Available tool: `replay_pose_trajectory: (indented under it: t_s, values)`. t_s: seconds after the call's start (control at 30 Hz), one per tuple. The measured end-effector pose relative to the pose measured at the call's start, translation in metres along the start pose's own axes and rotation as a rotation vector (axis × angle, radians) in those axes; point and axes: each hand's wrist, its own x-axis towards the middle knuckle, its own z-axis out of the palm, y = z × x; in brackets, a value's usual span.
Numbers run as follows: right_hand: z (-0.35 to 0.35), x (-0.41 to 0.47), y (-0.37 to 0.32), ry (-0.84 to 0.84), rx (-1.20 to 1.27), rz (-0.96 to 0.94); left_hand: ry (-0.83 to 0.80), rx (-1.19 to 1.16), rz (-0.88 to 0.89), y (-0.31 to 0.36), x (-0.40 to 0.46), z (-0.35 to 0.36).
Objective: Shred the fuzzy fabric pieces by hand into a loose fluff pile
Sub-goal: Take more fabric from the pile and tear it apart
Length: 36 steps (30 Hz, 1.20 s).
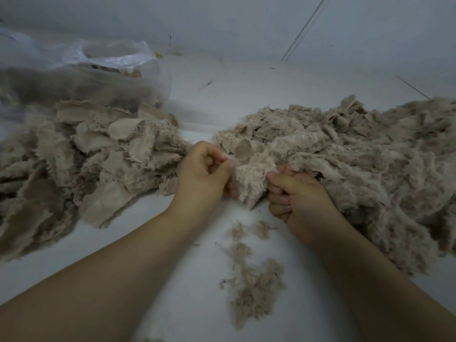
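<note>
A beige fuzzy fabric piece [249,180] hangs between my two hands at the centre of the view. My left hand [204,172] pinches its left edge between thumb and forefinger. My right hand [294,202] grips its right edge with curled fingers. A heap of flat fuzzy fabric pieces [81,156] lies on the left. A big loose fluff pile [357,154] spreads across the right, touching the held piece. Small tufts of fluff [254,280] lie scattered on the white surface between my forearms.
A clear plastic bag [81,70] holding more beige fabric lies at the back left, partly over the heap. The white surface [246,95] runs back to a pale wall, with a few dark specks and a thin seam at the right.
</note>
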Motion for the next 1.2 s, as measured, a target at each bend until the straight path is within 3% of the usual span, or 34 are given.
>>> replay_pose_trajectory:
  t_s: [0.13, 0.33, 0.53, 0.67, 0.83, 0.9, 1.03, 1.1, 1.2]
  values:
    - [0.000, 0.001, 0.000, 0.016, -0.008, -0.010, -0.205, 0.198, -0.059, -0.004, -0.005, 0.006]
    - [-0.001, 0.001, 0.000, 0.004, -0.007, 0.010, -0.066, 0.077, -0.071, -0.006, -0.003, 0.003]
    - [-0.001, 0.002, 0.000, 0.027, 0.012, 0.012, -0.081, -0.005, -0.145, -0.002, -0.003, 0.007]
    - [0.002, 0.001, 0.000, 0.052, 0.016, 0.015, -0.168, 0.074, -0.258, 0.006, -0.013, 0.015]
    - [0.005, -0.003, 0.001, 0.069, 0.046, -0.029, -0.355, -0.036, -0.424, 0.011, -0.071, 0.043]
    - [0.005, -0.004, 0.000, 0.047, 0.033, -0.035, -0.314, -0.009, -0.332, 0.013, -0.079, 0.044]
    - [0.004, -0.005, 0.000, 0.021, 0.020, -0.031, -0.007, -0.053, -0.251, 0.012, -0.043, 0.023]
    - [0.004, -0.005, 0.000, 0.013, 0.009, -0.034, -0.062, -0.047, -0.294, 0.012, -0.030, 0.018]
    - [0.004, -0.004, 0.000, 0.003, 0.007, -0.028, -0.078, 0.007, -0.203, 0.009, -0.027, 0.020]
